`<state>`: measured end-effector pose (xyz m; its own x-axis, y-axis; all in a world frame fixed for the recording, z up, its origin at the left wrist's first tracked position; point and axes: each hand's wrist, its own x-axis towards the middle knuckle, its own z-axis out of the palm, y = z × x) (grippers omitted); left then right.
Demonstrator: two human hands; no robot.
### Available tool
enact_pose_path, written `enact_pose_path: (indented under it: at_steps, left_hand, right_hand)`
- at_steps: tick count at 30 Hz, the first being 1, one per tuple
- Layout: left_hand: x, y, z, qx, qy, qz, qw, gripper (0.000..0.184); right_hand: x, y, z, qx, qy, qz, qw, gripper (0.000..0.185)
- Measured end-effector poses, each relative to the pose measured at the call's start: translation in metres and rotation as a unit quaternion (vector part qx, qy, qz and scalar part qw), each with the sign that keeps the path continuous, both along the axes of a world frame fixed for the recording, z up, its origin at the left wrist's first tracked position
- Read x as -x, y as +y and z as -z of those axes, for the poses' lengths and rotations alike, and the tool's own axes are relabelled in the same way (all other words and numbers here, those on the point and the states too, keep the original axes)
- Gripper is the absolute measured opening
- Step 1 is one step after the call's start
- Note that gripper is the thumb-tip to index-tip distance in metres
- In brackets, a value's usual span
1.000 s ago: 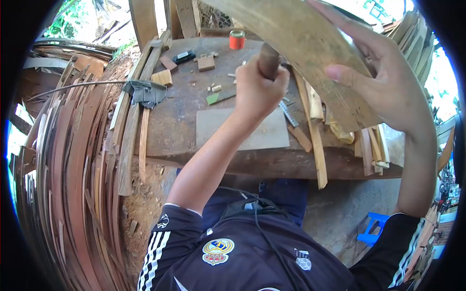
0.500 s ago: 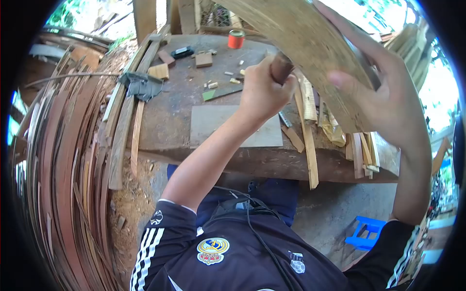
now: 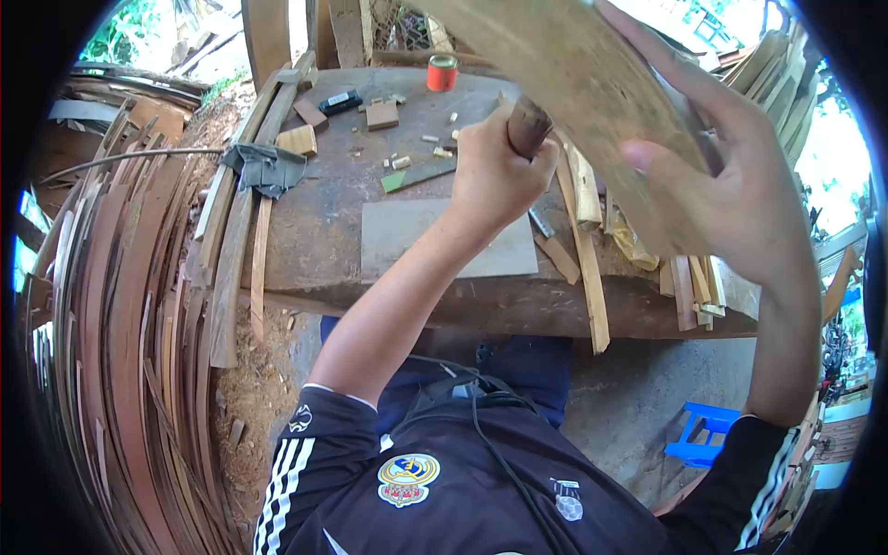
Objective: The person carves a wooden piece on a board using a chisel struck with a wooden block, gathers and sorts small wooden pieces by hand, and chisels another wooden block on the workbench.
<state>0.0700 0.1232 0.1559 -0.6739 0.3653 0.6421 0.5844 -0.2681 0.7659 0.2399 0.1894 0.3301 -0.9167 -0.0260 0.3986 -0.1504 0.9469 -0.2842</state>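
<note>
- Head view: the workbench (image 3: 319,217) spans the middle of the scene, bearing offcuts and loose bits of wood.
- Curved wooden board (image 3: 583,88): raised above the bench's right part, its upper end out of frame. Its curved outline looks formed, and its broad face shows dark blotches. Work on it appears under way; how much remains cannot be judged.
- Grey sheet (image 3: 393,236): flat near the bench's front edge, partly behind the left forearm.
- Right hand (image 3: 740,185): thumb on the board's face, fingers apart from it and reaching around the far edge; their tips are hidden.
- Left hand (image 3: 495,171): fingers curled together round a brown handle (image 3: 529,128), beside the board; whatever the handle carries is out of sight.
- Orange tin (image 3: 442,76): upright towards the bench's back.
</note>
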Motion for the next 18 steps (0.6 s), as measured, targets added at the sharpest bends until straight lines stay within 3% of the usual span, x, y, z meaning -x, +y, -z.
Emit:
enact_pose_path:
  at_steps: [5,9,14,17,18]
  left_hand:
    - [0.003,0.001,0.006,0.006,0.024,-0.007,1.000,0.013]
    - [0.006,0.002,0.005,0.023,0.036,-0.037,0.998,0.015]
    - [0.004,0.004,0.010,0.009,0.037,0.000,0.999,0.012]
    - [0.007,0.008,0.006,-0.003,0.073,0.013,0.997,0.014]
    - [0.004,0.004,0.005,0.019,0.035,0.009,0.999,0.014]
  right_hand:
    - [-0.015,0.013,-0.019,0.053,0.091,0.061,0.993,0.061]
    - [-0.018,0.010,-0.037,0.045,0.148,0.023,0.988,0.063]
    - [-0.005,0.004,0.003,-0.036,0.012,0.000,0.999,0.065]
    - [-0.012,0.007,0.001,0.057,-0.036,-0.008,0.998,0.069]
    - [-0.016,0.008,0.000,0.100,-0.046,-0.008,0.994,0.073]
